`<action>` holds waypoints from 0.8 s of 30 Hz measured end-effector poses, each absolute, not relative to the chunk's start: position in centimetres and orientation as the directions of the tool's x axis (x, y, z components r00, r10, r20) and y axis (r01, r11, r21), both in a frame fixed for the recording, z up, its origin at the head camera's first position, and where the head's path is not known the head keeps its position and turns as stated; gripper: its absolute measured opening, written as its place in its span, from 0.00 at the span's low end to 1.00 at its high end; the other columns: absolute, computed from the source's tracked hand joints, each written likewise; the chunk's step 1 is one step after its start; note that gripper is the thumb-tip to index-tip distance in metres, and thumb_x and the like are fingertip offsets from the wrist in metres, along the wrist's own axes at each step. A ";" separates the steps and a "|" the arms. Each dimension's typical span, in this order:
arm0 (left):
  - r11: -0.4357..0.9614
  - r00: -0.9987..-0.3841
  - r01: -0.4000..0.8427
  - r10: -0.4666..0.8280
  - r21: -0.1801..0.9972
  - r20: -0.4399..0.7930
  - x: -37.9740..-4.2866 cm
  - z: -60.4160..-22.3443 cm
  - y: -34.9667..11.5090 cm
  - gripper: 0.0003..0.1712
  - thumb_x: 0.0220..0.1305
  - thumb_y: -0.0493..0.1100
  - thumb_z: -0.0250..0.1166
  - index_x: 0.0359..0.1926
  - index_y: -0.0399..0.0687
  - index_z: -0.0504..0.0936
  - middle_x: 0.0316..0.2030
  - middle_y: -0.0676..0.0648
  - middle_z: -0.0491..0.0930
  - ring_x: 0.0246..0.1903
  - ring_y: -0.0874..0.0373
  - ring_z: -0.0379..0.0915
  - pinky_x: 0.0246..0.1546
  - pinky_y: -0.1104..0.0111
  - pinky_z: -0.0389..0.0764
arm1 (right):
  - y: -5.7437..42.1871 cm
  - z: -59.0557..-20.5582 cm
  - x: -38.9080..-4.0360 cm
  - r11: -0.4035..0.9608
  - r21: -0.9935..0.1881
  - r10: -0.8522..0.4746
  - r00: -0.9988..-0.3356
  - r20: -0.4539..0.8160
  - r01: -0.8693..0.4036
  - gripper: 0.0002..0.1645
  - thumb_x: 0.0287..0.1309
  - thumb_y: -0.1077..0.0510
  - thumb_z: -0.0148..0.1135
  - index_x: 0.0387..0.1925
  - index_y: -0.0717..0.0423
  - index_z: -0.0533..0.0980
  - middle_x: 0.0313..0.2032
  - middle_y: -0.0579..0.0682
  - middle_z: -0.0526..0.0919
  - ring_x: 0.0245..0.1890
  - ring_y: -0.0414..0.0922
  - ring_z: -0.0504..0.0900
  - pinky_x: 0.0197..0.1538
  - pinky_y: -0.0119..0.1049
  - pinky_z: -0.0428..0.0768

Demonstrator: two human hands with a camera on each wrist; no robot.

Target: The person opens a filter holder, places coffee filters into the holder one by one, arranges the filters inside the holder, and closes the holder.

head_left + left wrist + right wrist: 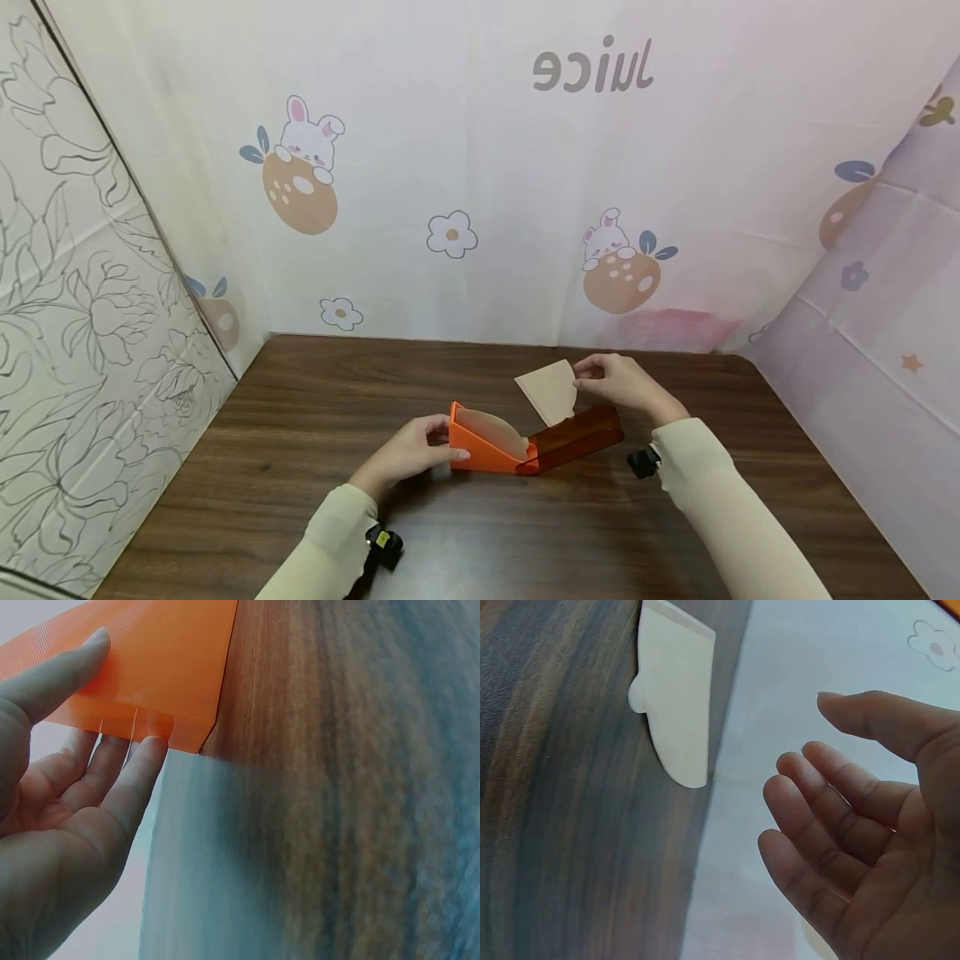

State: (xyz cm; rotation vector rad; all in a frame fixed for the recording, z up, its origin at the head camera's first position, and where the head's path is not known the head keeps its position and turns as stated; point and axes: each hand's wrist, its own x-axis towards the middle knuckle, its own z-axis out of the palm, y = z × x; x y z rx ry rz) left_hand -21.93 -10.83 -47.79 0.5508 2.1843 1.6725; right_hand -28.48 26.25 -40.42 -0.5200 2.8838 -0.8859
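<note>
An orange coffee filter holder [480,454] stands on the table with its see-through brown lid [577,435] swung out to the right. Cream filter papers [489,428] sit inside it. My left hand [408,452] grips the holder's left end, thumb on the near side wall and fingers at the end wall, as the left wrist view shows on the orange plastic [169,664]. Behind the lid lies a fan-shaped cream filter paper [549,392]. Beside its rounded edge is my right hand [622,383]; in the right wrist view the loosely bent fingers [791,806] are apart from the paper [681,705].
The dark wood table [315,400] ends at a printed cloth backdrop [390,167] behind. Another cloth hangs along the right [885,333], and a flower-patterned panel [90,333] borders the left.
</note>
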 end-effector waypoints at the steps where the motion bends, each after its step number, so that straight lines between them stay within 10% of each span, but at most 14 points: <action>1: 0.233 -0.869 0.099 0.493 0.967 -0.030 -21.9 -47.8 -10.8 0.20 0.61 0.43 0.74 0.52 0.41 0.81 0.45 0.49 0.84 0.49 0.55 0.79 0.52 0.64 0.78 | 26.3 -40.5 -28.5 0.773 -0.565 -0.339 -0.941 0.017 -0.288 0.23 0.65 0.52 0.66 0.52 0.66 0.79 0.40 0.52 0.84 0.41 0.48 0.82 0.47 0.48 0.80; 24: 0.232 -0.869 0.100 0.494 0.968 -0.029 -21.9 -47.8 -10.9 0.19 0.61 0.43 0.74 0.51 0.42 0.81 0.45 0.49 0.84 0.48 0.55 0.79 0.51 0.64 0.78 | 26.0 -44.0 -29.2 0.778 -0.617 -0.226 -0.969 -0.098 -0.119 0.31 0.62 0.51 0.68 0.54 0.73 0.74 0.38 0.57 0.80 0.37 0.51 0.78 0.45 0.48 0.78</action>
